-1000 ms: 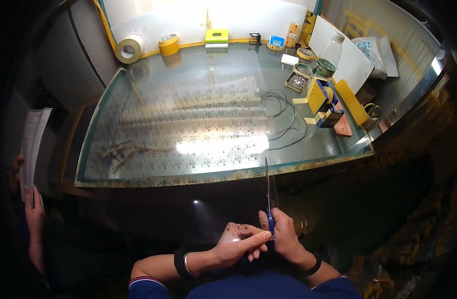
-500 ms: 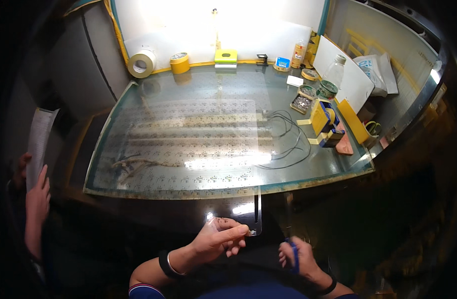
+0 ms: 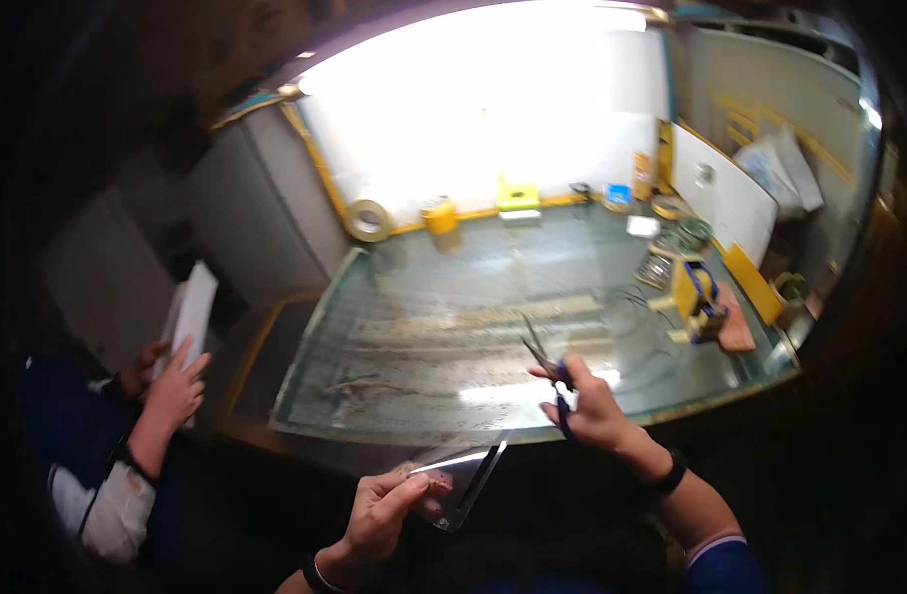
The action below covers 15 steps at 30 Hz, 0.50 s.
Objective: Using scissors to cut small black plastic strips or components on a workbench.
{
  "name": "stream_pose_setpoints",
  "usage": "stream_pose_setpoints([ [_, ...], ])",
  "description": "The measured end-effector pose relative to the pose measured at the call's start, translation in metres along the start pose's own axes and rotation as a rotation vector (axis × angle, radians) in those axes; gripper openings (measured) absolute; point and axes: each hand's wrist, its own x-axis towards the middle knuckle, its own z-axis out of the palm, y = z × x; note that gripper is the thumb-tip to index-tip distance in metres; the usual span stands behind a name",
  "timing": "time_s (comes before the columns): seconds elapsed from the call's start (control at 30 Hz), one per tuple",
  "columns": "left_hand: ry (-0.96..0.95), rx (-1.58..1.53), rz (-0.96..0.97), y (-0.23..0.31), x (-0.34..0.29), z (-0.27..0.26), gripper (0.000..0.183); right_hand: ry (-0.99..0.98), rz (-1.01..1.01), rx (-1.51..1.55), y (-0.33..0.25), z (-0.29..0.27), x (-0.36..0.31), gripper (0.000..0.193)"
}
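Observation:
My left hand [image 3: 382,510] is closed, pinching a clear plastic film [image 3: 461,487] near its corner, in front of the table's near edge. The film carries a black strip along its right side. How far it reaches back over the glass is blurred. My right hand [image 3: 594,404] is wrapped around the blue handles of a pair of scissors [image 3: 539,348]. Their blades point up and to the left over the table's near right part and look slightly parted.
The glass-topped table [image 3: 513,262] carries tape rolls [image 3: 369,221], a yellow-green hole punch [image 3: 519,198], a yellow tape dispenser [image 3: 691,292] and small tins [image 3: 656,267] along its back and right. At left, another person's hands [image 3: 176,396] hold white sheets [image 3: 196,307].
My right hand has risen with the scissors from the lower right to over the table edge. My left hand still pinches the film, lower and further left in view. The whole view has shifted and tilted.

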Motion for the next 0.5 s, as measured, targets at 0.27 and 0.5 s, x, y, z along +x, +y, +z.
stream_pose_setpoints([
  [0.27, -0.077, 0.214, 0.611, 0.078, 0.055, 0.016, 0.025, 0.381, -0.373, -0.154, 0.017, -0.005, -0.021, 0.024],
  [0.5, -0.098, 0.284, 0.824, 0.119, 0.033, 0.051, 0.033, 0.526, -0.379, -0.169, 0.028, -0.027, -0.051, 0.024],
])
